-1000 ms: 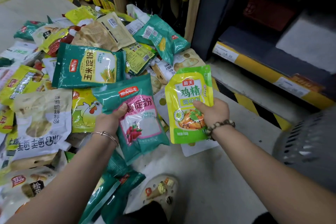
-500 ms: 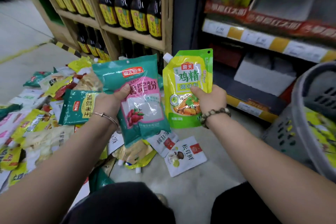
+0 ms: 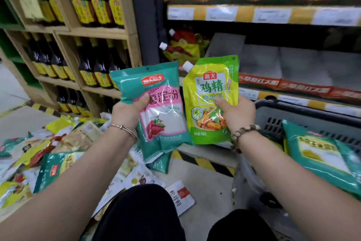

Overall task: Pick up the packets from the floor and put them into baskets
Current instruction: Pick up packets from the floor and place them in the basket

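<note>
**Teal packet** (image 3: 162,111): upright and off the floor, pinched at its left edge by the left grip (image 3: 129,112), thumb across the front. **Green spouted pouch** (image 3: 212,102): just beside it and also upright, clasped at its lower right edge by the right grip (image 3: 237,116), thumb on the front. Both are raised in front of the shelving. **Grey basket** (image 3: 273,117): at the right, just beyond the right wrist, containing another teal packet (image 3: 320,154). **Loose packets** (image 3: 48,154): heaped on the floor (image 3: 211,188) at the left, below a wooden shelf of dark bottles (image 3: 93,64).
</note>
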The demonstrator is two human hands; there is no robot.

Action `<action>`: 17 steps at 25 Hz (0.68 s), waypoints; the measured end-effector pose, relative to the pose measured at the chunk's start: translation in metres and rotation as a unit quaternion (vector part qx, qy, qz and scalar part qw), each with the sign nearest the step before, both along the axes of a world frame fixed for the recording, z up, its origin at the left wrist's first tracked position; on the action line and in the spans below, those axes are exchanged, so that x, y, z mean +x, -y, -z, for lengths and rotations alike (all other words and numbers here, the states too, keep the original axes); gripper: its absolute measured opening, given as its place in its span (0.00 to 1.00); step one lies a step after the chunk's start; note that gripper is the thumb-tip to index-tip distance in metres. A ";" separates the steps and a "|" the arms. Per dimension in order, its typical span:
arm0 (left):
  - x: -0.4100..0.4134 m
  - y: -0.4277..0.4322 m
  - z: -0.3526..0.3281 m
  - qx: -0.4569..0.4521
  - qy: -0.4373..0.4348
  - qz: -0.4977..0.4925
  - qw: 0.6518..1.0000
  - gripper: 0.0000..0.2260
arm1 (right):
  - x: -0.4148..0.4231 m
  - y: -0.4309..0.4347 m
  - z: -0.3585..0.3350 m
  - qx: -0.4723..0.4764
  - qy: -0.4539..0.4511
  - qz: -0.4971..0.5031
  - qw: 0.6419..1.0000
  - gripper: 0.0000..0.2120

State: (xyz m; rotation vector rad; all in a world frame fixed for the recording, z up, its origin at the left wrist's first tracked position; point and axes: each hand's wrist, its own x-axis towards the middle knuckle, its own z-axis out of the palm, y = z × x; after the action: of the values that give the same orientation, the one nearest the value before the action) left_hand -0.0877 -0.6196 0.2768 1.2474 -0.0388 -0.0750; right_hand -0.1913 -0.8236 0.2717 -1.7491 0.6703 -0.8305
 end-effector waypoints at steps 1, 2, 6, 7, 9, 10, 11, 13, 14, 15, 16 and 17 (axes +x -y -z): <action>-0.005 0.012 -0.003 -0.004 0.003 0.015 1.000 0.03 | -0.009 0.009 -0.003 0.000 0.004 0.010 1.000 0.05; -0.009 0.023 -0.005 -0.003 0.006 0.027 1.000 0.03 | -0.017 0.018 -0.005 -0.001 0.005 0.021 1.000 0.05; -0.029 0.071 -0.002 -0.002 -0.008 0.086 0.996 0.03 | -0.055 0.057 -0.009 -0.002 0.001 0.073 0.997 0.09; -0.034 0.084 0.000 0.004 -0.017 0.101 0.995 0.02 | -0.066 0.069 -0.008 -0.004 -0.004 0.089 0.996 0.09; -0.044 0.110 0.007 0.022 -0.027 0.128 0.991 0.02 | -0.088 0.093 -0.004 -0.012 -0.018 0.119 0.993 0.09; -0.050 0.126 0.010 0.026 -0.029 0.145 0.989 0.03 | -0.100 0.107 0.000 -0.013 -0.021 0.133 0.991 0.08; -0.057 0.140 0.013 0.028 -0.031 0.162 0.986 0.04 | -0.112 0.120 0.003 -0.011 -0.025 0.146 0.989 0.07; -0.071 0.169 0.016 0.029 -0.029 0.194 0.980 0.04 | -0.134 0.142 0.012 -0.010 -0.046 0.181 0.982 0.06; -0.078 0.182 0.017 0.030 -0.024 0.207 0.978 0.04 | -0.143 0.151 0.018 -0.007 -0.061 0.199 0.978 0.07; -0.084 0.195 0.018 0.038 -0.017 0.221 0.974 0.05 | -0.151 0.160 0.026 0.002 -0.075 0.217 0.973 0.08; -0.090 0.207 0.020 0.050 -0.013 0.232 0.971 0.05 | -0.158 0.167 0.036 0.019 -0.086 0.231 0.969 0.09; -0.095 0.218 0.022 0.073 -0.009 0.241 0.968 0.04 | -0.163 0.173 0.046 0.042 -0.092 0.243 0.965 0.10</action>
State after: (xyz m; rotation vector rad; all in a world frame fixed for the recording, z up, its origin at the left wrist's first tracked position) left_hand -0.1826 -0.8375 0.2550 1.3631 -0.3263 -0.5189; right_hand -0.3546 -0.9970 0.2260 -1.6172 1.2755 -0.9546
